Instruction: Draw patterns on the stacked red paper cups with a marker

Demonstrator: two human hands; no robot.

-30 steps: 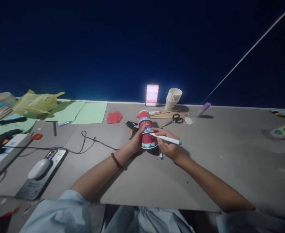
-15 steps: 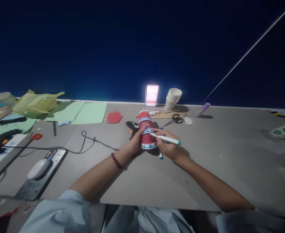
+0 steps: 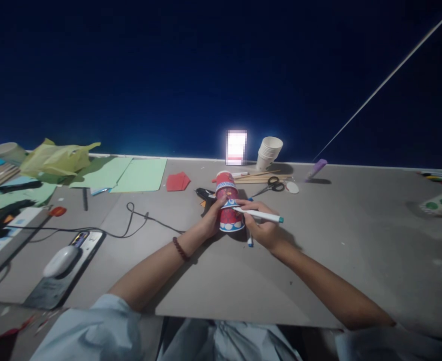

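Observation:
My left hand (image 3: 211,220) grips the side of several red paper cups (image 3: 231,218) joined end to end, with blue and white patterned bands. My right hand (image 3: 263,226) pinches a white marker (image 3: 263,215) with a green-blue end. The marker's tip is at the cups' middle band; whether it touches cannot be made out. Beneath my right hand, partly hidden, lies another marker with a blue end (image 3: 250,241). Behind the cups on the left rests a black glue gun (image 3: 205,194), part of it covered by my left hand.
Behind the cups lie wooden sticks (image 3: 260,178), scissors (image 3: 275,184) and a stack of white paper cups (image 3: 269,151). Red paper pieces (image 3: 177,181) and green sheets (image 3: 142,175) are to the left. A black cord (image 3: 112,233) crosses toward a power strip (image 3: 14,238).
The marker in my right hand has shifted very slightly to the right at its rear end. Both hands and the cups otherwise stay in nearly the same place.

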